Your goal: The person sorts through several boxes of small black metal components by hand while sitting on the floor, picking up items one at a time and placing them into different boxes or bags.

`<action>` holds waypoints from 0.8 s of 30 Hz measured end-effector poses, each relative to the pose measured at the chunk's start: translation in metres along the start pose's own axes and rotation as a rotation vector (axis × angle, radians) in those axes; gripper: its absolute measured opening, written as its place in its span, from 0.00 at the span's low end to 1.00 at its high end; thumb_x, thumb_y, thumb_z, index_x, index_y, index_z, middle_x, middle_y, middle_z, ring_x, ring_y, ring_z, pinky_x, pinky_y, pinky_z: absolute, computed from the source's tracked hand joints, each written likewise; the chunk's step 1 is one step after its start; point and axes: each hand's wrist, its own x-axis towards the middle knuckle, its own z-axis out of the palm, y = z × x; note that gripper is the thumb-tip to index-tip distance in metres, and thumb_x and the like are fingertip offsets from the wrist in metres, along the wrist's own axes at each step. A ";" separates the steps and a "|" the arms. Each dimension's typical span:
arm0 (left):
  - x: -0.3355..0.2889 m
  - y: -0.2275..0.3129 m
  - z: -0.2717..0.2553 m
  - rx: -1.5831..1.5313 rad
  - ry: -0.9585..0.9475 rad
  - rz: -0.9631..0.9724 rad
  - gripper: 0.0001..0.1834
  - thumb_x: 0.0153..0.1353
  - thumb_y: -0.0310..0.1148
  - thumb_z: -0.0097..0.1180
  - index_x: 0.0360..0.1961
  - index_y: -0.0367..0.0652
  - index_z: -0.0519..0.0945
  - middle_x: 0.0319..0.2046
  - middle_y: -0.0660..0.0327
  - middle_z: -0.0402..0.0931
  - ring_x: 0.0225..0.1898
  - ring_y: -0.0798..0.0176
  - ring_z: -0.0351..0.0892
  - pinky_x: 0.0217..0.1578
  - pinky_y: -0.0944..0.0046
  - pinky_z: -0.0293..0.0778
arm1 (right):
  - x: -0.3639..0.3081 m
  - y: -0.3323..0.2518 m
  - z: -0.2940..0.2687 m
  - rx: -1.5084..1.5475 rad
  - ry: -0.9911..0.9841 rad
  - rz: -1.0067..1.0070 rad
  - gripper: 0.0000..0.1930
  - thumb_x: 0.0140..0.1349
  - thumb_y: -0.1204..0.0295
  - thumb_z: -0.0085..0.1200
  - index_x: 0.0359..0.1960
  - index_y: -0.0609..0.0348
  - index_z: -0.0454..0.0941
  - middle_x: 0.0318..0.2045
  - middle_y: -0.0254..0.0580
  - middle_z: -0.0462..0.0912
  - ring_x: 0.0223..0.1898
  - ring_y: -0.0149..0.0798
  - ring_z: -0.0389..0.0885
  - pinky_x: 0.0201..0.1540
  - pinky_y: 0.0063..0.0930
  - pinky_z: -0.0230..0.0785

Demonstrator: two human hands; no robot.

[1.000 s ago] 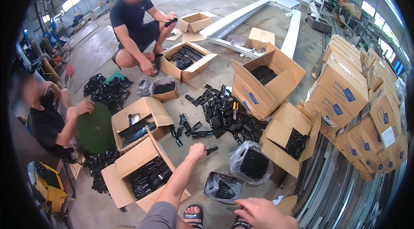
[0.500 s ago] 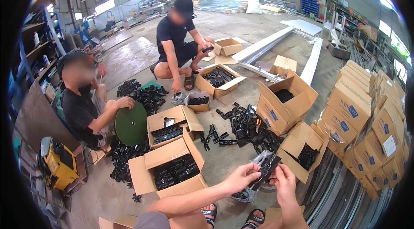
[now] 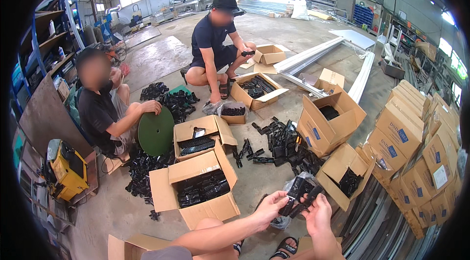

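My left hand [image 3: 270,209] pinches a black plastic part [image 3: 295,189] between thumb and fingers. In my right hand [image 3: 318,215] is a second black plastic part [image 3: 307,202], tilted close beside the first; whether the two touch I cannot tell. Under them lies a clear plastic bag [image 3: 281,222] with dark pieces in it, partly hidden by my hands. Just beyond is a loose pile of black plastic parts [image 3: 286,148] on the floor. An open carton [image 3: 342,162] holding small black parts stands to the right of my hands.
Open cartons of black parts [image 3: 193,172] stand to the left. Two people squat there, one with a hand on a green disc [image 3: 155,131], the other holding a black part [image 3: 248,53]. Stacked cartons [image 3: 391,135] and long metal profiles [image 3: 372,211] line the right.
The black piece between my hands now shows as two parts at an angle, one in each hand. The surroundings have shifted right in the view. The farther person's lower hand is now at a plastic bag.
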 end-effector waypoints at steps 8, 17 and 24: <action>0.004 -0.003 -0.003 -0.142 -0.124 -0.152 0.15 0.75 0.36 0.50 0.58 0.43 0.71 0.44 0.64 0.80 0.36 0.73 0.75 0.39 0.70 0.73 | 0.011 0.002 -0.006 -0.063 -0.004 0.109 0.15 0.75 0.55 0.48 0.50 0.52 0.73 0.32 0.35 0.78 0.29 0.32 0.77 0.30 0.28 0.70; 0.006 -0.026 -0.010 0.819 -0.208 0.262 0.21 0.73 0.29 0.51 0.64 0.36 0.72 0.42 0.61 0.82 0.44 0.72 0.77 0.47 0.67 0.74 | 0.007 0.020 0.001 -0.312 0.023 -0.129 0.18 0.78 0.53 0.41 0.46 0.54 0.74 0.30 0.26 0.74 0.26 0.21 0.71 0.25 0.19 0.62; 0.001 -0.016 -0.002 0.505 -0.115 0.062 0.21 0.73 0.29 0.50 0.65 0.43 0.72 0.45 0.61 0.82 0.41 0.74 0.78 0.42 0.67 0.76 | 0.011 0.020 0.002 -0.369 0.020 -0.123 0.18 0.78 0.53 0.40 0.45 0.52 0.74 0.30 0.25 0.75 0.25 0.21 0.70 0.22 0.18 0.58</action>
